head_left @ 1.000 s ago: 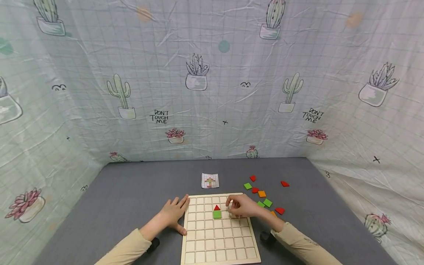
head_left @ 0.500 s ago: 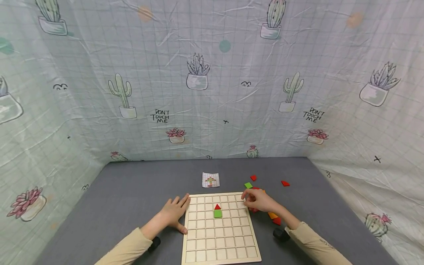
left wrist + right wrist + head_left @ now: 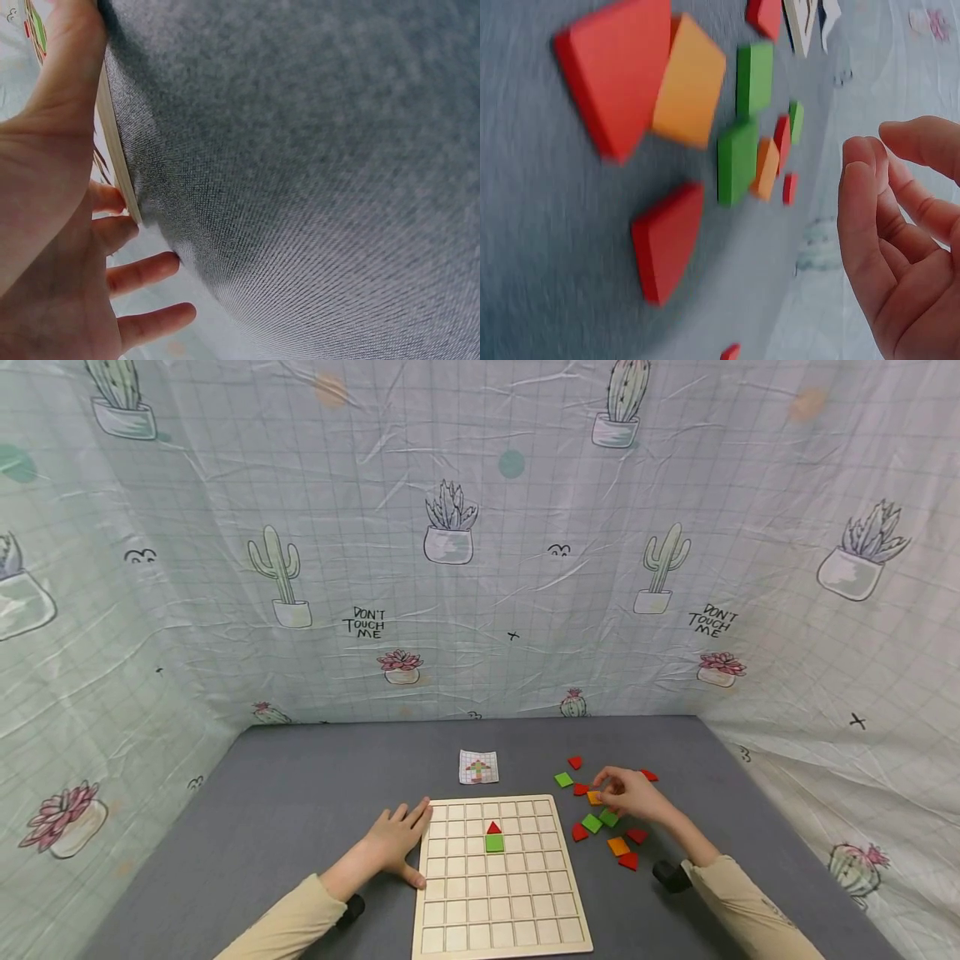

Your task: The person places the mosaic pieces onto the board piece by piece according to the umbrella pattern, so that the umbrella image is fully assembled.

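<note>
My left hand (image 3: 393, 843) rests spread along the left edge of a wooden grid board (image 3: 498, 889); its thumb and fingertips touch that edge. On the board, a red triangle (image 3: 492, 828) lies just above a green square (image 3: 494, 843). Over the scattered pieces right of the board hovers my right hand (image 3: 633, 793). In the right wrist view this hand (image 3: 907, 240) has loosely bent fingers, with nothing between thumb and fingertips. Nearest below it in the head view are an orange square (image 3: 594, 797) and a green square (image 3: 609, 817).
A small picture card (image 3: 478, 767) with a coloured figure on a grid lies behind the board. More loose red, green and orange pieces, such as a red one (image 3: 628, 862), lie on the grey table (image 3: 337, 768). A patterned cloth (image 3: 480, 585) hangs around it.
My right hand has moved from over the board's upper right, across its right edge, to the loose pieces. The left hand stays at the board's edge.
</note>
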`<state>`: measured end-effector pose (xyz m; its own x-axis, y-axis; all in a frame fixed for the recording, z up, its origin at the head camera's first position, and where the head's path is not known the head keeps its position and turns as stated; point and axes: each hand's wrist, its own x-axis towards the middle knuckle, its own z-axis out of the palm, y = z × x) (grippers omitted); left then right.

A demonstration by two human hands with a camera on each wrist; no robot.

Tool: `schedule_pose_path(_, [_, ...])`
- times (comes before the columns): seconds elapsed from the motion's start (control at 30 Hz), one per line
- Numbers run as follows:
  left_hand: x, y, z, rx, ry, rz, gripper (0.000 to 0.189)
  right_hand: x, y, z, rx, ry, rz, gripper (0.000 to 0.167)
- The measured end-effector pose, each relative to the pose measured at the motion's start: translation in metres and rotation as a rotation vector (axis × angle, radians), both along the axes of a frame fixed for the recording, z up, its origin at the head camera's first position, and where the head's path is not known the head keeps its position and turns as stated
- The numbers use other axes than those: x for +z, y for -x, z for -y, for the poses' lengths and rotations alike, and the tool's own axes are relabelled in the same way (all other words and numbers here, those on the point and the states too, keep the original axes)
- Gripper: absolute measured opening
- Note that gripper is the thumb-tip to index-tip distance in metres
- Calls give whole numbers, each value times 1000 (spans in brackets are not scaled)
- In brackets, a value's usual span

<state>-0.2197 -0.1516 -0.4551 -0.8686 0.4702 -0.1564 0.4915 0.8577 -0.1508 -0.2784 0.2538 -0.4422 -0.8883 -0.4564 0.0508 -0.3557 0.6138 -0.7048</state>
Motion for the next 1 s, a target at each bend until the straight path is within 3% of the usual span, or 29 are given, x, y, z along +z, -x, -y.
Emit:
schedule_pose_path(0.33, [0, 1, 1, 2, 18, -11, 112, 0, 12, -32, -172, 1, 28, 23])
schedule_pose_path(0.53, [0, 1, 1, -8, 22, -18, 113, -8, 16, -54, -229, -28, 14, 24])
schedule_pose_path(1.0, [-4, 2, 2, -3, 4, -9, 113, -27, 28, -84, -387, -61, 71, 27])
